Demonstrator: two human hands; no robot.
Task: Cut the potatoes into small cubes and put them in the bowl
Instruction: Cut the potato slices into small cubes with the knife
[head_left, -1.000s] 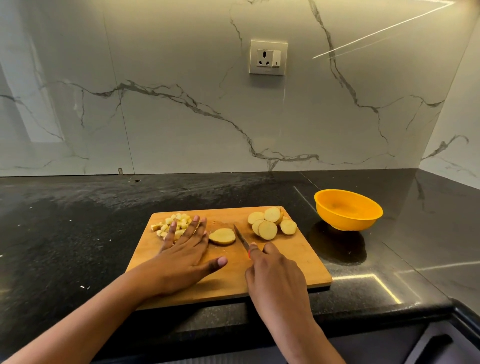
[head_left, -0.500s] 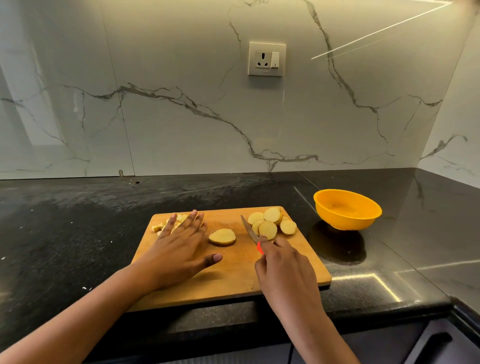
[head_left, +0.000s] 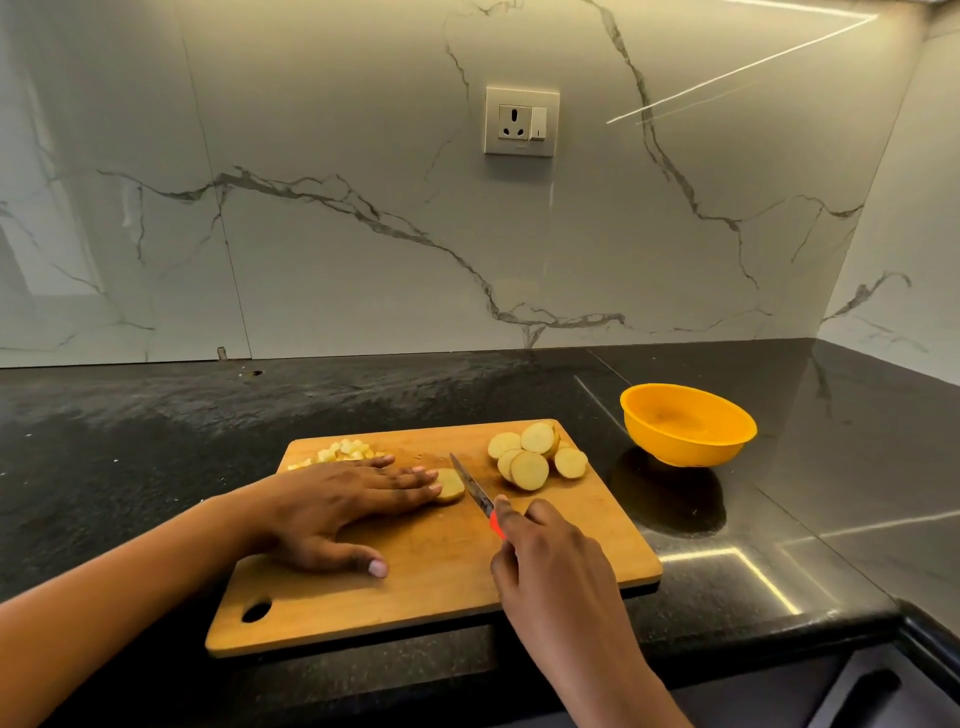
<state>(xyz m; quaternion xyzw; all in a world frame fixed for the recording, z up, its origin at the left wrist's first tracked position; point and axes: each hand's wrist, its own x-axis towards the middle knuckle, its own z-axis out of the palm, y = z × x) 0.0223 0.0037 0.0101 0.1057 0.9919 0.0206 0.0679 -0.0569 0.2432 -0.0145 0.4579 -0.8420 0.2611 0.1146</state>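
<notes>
A wooden cutting board (head_left: 415, 587) lies on the black counter. My left hand (head_left: 332, 501) lies flat on the board, its straight fingertips resting on a single potato slice (head_left: 453, 486). My right hand (head_left: 550, 558) grips a knife (head_left: 475, 491) with a red handle; the blade points up-left, just right of that slice. A pile of several round potato slices (head_left: 535, 457) sits at the board's far right. Small potato cubes (head_left: 345, 451) lie at the far left, partly hidden behind my left hand. An empty orange bowl (head_left: 688, 423) stands right of the board.
The black counter (head_left: 156, 441) runs to a marble backsplash with a wall socket (head_left: 521, 122). The counter's front edge lies just under the board. A cabinet handle (head_left: 872, 691) shows at the bottom right.
My left hand moved right from the cubes onto the single slice. The knife in my right hand drew back from the slice pile to beside that slice.
</notes>
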